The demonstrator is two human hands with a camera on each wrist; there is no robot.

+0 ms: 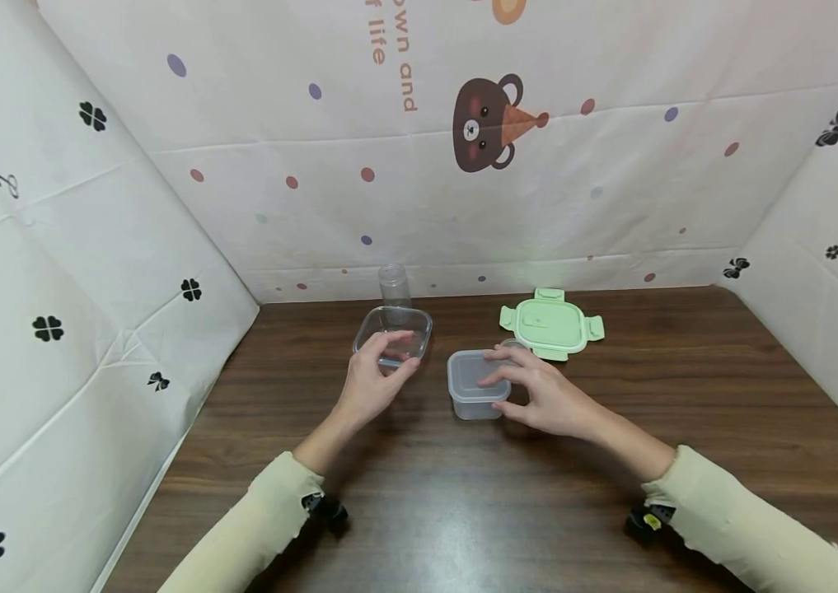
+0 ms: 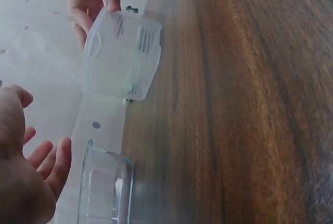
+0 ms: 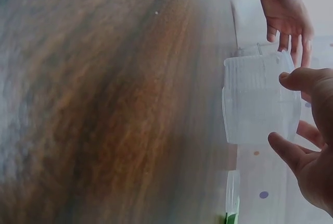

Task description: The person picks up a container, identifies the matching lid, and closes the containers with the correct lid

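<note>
A small square translucent plastic container (image 1: 475, 409) with a lid rests near the middle of the table. My right hand (image 1: 548, 395) holds it at its right side, fingers over the lid and thumb low on the side; the fingers (image 3: 291, 151) also show in the right wrist view. Over the near part of a clear glass container (image 1: 367, 331), my left hand (image 1: 370, 383) hovers with loosely bent, spread fingers. The left wrist view shows a gap between that hand and the glass container (image 2: 106, 182). Nothing is in the left hand.
A clear jar (image 1: 394, 284) stands behind the glass container, near the back wall. To the right lies a light green lid (image 1: 548, 324) with side flaps. A small clear round thing (image 1: 513, 343), partly hidden, shows behind my right hand. Printed sheets enclose the brown wooden table (image 1: 419, 511).
</note>
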